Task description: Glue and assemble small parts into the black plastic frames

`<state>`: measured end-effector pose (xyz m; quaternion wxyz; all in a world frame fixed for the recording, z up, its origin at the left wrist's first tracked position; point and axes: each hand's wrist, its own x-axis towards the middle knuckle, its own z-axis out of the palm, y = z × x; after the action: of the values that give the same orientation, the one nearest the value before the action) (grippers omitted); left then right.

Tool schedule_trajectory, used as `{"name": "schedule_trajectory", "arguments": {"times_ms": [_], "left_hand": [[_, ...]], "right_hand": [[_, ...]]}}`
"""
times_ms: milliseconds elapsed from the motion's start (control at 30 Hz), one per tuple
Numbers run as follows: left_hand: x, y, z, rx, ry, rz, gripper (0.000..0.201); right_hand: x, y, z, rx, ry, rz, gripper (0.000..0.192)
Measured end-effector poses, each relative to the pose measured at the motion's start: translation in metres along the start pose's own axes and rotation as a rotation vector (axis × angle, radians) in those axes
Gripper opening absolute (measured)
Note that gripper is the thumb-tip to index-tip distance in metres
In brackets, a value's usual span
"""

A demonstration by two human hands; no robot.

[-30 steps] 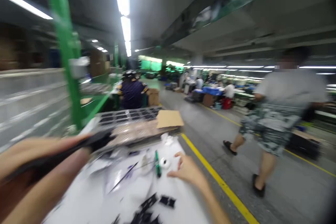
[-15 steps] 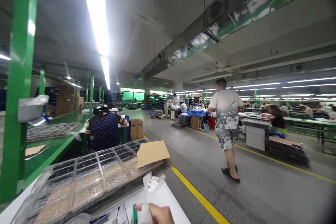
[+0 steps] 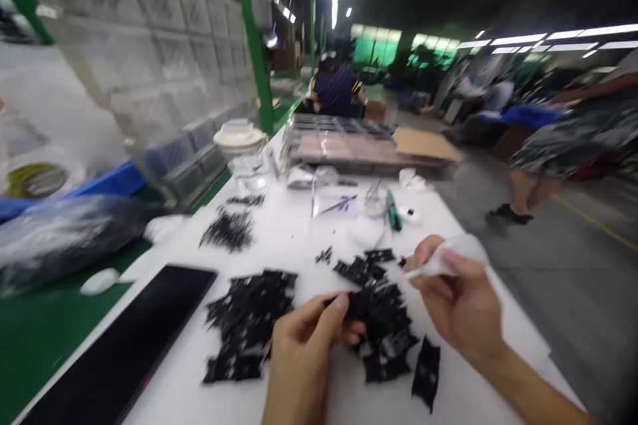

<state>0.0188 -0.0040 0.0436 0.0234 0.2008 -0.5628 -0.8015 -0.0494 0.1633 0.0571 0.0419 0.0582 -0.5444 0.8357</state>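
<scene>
My left hand (image 3: 316, 339) is pinched on a small black part (image 3: 356, 305), held over a pile of like black parts (image 3: 386, 325). In my right hand (image 3: 458, 299) is a white squeeze bottle (image 3: 461, 255), its thin nozzle tilted down to the left toward my left hand. Another pile of black parts (image 3: 254, 312) lies left of my left hand. One single black part (image 3: 426, 372) rests apart, below my right hand. Tiny black pieces (image 3: 325, 255) are scattered on the white table (image 3: 289, 239) beyond my left hand. Motion smears fine detail.
A dark flat panel (image 3: 124, 339) lies at left. Thin black pieces (image 3: 229, 229) are heaped beyond it. Further back are a lidded clear jar (image 3: 244, 153), a green-handled tool (image 3: 393, 211) and stacked clear trays (image 3: 343, 146) with cardboard (image 3: 423, 143). A person (image 3: 336, 86) sits beyond; another (image 3: 548, 159) walks at right.
My view has swung down and left onto the tabletop. My right hand with the squeeze bottle has moved from beside the green-handled tool to near the black parts. My left hand has come into view.
</scene>
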Motion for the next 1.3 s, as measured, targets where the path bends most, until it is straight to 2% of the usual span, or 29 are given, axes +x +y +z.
{"name": "schedule_trajectory", "arguments": {"times_ms": [133,333,467,1300], "left_hand": [[0.0004,0.0026,0.0046,0.002,-0.012,-0.061,0.019],[-0.0037,0.0027,0.0065,0.035,-0.006,-0.029,0.016],[-0.0037,0.0013,0.0065,0.048,0.001,-0.026,0.015],[-0.0047,-0.0011,0.0043,0.036,-0.010,-0.043,0.013]], "right_hand": [[-0.0011,-0.0027,-0.0014,-0.045,-0.105,0.080,0.031],[-0.0044,-0.0009,-0.0015,-0.136,-0.087,0.034,0.034],[-0.0054,0.0008,-0.0016,-0.166,-0.097,0.077,0.033],[-0.0079,-0.0009,-0.0003,-0.213,-0.078,0.079,0.028]]}}
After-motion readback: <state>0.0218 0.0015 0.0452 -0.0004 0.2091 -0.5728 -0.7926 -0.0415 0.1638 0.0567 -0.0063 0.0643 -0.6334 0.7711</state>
